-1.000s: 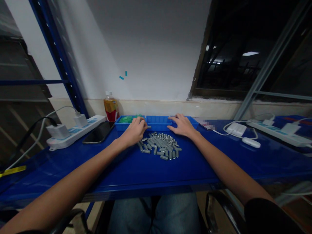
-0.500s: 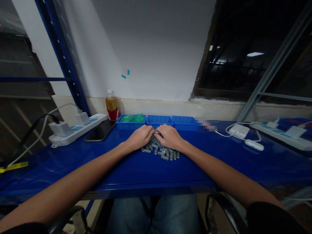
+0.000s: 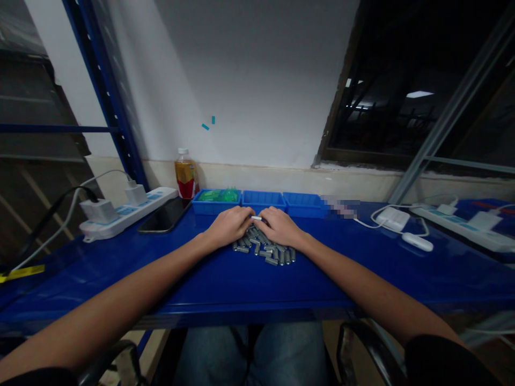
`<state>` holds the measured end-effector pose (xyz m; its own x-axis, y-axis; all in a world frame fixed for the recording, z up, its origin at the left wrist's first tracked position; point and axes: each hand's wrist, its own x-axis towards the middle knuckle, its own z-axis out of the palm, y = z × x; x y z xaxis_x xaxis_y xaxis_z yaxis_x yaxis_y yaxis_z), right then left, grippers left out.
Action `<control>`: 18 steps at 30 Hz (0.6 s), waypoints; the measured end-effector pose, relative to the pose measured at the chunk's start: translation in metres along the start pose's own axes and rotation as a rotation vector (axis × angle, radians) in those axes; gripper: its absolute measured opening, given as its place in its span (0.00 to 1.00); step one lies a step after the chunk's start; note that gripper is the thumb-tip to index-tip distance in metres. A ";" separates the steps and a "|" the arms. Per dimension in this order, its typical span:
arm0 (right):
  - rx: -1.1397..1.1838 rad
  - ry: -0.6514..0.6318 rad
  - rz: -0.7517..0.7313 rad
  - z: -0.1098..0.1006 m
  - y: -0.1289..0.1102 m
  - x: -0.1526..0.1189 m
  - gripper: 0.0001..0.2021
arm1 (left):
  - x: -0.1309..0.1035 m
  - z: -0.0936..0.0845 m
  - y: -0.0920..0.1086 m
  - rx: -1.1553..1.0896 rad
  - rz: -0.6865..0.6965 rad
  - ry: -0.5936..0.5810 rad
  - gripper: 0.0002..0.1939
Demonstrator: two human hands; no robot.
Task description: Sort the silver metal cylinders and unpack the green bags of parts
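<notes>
Several small metal cylinders [image 3: 271, 254] lie in a loose pile on the blue table [image 3: 249, 287]. Over the pile's far side, my left hand [image 3: 231, 226] and my right hand [image 3: 280, 226] nearly meet. A short, pale cylinder [image 3: 256, 218] spans the gap between them, its ends pinched by the fingers of both hands. Just beyond stand three blue bins in a row: the left bin [image 3: 215, 208] holds green plastic pieces [image 3: 219, 195], while the middle bin [image 3: 263, 199] and right bin [image 3: 303, 205] show bare ribbed insides.
A bottle [image 3: 185, 177], a dark phone [image 3: 164, 216] and a power strip [image 3: 124, 214] are at the left. On the right lie a white adapter [image 3: 392, 219], a white case [image 3: 417, 242], cables and another power strip [image 3: 466, 228]. A wall rises behind.
The cylinder between my fingertips now shows as a bright, level piece, where it looked darker and partly covered before. Both hands have stayed nearly in place; the view has shifted slightly.
</notes>
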<state>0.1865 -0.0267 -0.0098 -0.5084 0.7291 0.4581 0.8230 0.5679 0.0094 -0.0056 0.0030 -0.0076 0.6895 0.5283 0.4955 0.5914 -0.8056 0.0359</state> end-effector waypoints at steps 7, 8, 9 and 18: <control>0.017 0.058 -0.042 0.004 0.004 -0.001 0.08 | 0.000 -0.002 0.002 0.010 -0.048 -0.056 0.16; 0.002 0.045 -0.053 0.005 0.004 -0.001 0.08 | 0.000 -0.002 0.003 0.013 -0.049 -0.074 0.16; -0.011 0.033 -0.060 0.005 0.004 -0.001 0.09 | 0.001 -0.001 0.003 0.011 -0.051 -0.088 0.17; -0.090 -0.012 -0.052 0.003 0.003 0.000 0.14 | -0.001 0.002 0.004 -0.103 -0.030 -0.037 0.11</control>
<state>0.1877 -0.0238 -0.0126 -0.5535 0.7045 0.4441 0.8146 0.5690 0.1126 -0.0033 -0.0004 -0.0097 0.6884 0.5603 0.4605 0.5668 -0.8118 0.1404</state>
